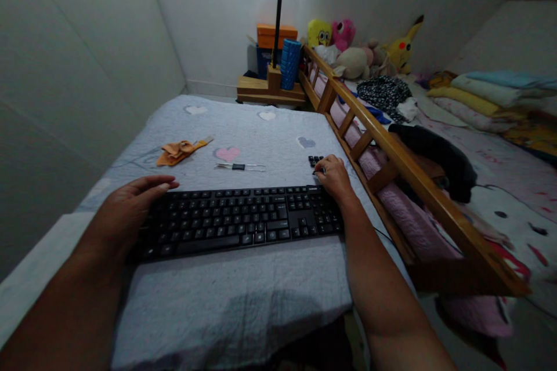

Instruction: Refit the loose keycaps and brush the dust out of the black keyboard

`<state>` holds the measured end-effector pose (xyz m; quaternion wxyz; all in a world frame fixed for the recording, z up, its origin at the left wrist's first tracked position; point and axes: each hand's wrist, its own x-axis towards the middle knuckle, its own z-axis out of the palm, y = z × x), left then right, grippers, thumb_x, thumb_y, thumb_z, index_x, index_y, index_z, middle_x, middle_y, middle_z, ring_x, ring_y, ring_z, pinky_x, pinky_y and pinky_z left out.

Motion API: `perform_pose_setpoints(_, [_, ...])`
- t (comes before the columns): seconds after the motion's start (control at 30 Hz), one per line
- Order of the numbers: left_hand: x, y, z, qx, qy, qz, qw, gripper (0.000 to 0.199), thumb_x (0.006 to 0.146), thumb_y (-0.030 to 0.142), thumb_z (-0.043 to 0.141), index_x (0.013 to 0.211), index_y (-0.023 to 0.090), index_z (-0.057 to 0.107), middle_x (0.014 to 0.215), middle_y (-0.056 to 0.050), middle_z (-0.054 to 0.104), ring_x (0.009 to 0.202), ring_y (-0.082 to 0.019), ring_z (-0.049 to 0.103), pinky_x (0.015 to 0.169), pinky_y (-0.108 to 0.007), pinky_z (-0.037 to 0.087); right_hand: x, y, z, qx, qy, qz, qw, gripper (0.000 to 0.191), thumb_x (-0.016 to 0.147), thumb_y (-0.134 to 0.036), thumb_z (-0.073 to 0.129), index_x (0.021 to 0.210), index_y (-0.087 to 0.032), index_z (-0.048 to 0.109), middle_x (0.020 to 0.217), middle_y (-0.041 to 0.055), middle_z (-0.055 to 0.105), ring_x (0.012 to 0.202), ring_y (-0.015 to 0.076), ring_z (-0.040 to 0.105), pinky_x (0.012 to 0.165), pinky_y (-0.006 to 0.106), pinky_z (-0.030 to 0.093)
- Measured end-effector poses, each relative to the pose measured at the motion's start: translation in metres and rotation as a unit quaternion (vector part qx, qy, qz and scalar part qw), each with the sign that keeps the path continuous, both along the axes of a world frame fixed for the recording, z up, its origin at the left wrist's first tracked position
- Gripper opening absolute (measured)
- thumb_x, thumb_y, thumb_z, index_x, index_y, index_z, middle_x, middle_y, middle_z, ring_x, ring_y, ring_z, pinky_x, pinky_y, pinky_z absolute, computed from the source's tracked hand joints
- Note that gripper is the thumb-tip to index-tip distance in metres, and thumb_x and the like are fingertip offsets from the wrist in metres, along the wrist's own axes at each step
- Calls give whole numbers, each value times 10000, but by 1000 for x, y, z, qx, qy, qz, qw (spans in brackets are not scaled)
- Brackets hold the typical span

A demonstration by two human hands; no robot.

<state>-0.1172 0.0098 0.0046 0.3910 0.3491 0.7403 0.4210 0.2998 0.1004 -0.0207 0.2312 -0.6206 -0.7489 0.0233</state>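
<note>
A black keyboard lies across the bed sheet in front of me, with some key places at its right end without caps. My left hand rests at its left end, fingers stretched out over the top corner, holding nothing. Beyond the top right corner, my right hand has its fingertips pinched on a small dark piece that looks like a keycap. Several loose black keycaps sit on the sheet just past those fingers. Behind the keyboard lies a wire keycap puller with a black middle.
An orange cloth and a brush lie at the back left of the sheet. A wooden rail runs along the right side, with plush toys and folded bedding beyond. At the back stand a black pole and a blue roller.
</note>
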Motion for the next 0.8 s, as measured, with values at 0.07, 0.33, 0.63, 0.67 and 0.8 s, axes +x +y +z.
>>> perform_pose_setpoints(0.07, [-2, 1, -1, 1, -6, -2, 1000, 458, 663, 422, 751, 1092, 262, 744, 1123, -34, 747, 683, -136, 607, 538, -216, 429, 1, -5, 6, -1, 57, 17, 998, 105, 799, -103, 646, 798, -195, 697, 931, 75, 664, 955, 245, 587, 914, 369, 441])
perform_pose_setpoints(0.33, [2, 1, 3, 8, 22, 8, 1000, 420, 652, 411, 736, 1035, 241, 757, 1102, -39, 749, 773, -165, 616, 564, -219, 416, 5, -48, 30, -102, 241, 58, 963, 65, 805, -244, 616, 831, -204, 659, 797, 6, 673, 773, 186, 627, 748, 306, 458])
perform_pose_setpoints(0.63, [0, 0, 1, 8, 53, -1, 999, 416, 665, 428, 723, 1041, 255, 760, 1091, -33, 750, 726, -162, 609, 562, -235, 412, 9, -92, 29, -215, 232, 91, 944, 113, 819, -234, 590, 863, -200, 689, 811, 9, 688, 775, 180, 621, 759, 304, 450])
perform_pose_setpoints(0.67, [0, 0, 1, 7, 50, -2, 999, 428, 666, 433, 722, 1054, 257, 757, 1097, -34, 750, 716, -161, 608, 562, -238, 415, 8, -93, 27, -218, 227, 97, 944, 109, 820, -225, 588, 855, -199, 688, 806, 10, 683, 773, 179, 617, 761, 303, 449])
perform_pose_setpoints(0.8, [0, 1, 1, 13, 76, -10, 997, 454, 668, 452, 709, 1066, 238, 758, 1071, -54, 756, 685, -173, 609, 545, -250, 421, 8, -93, 23, -192, 208, 108, 953, 91, 799, -176, 600, 831, -195, 682, 853, 28, 677, 835, 186, 618, 796, 305, 448])
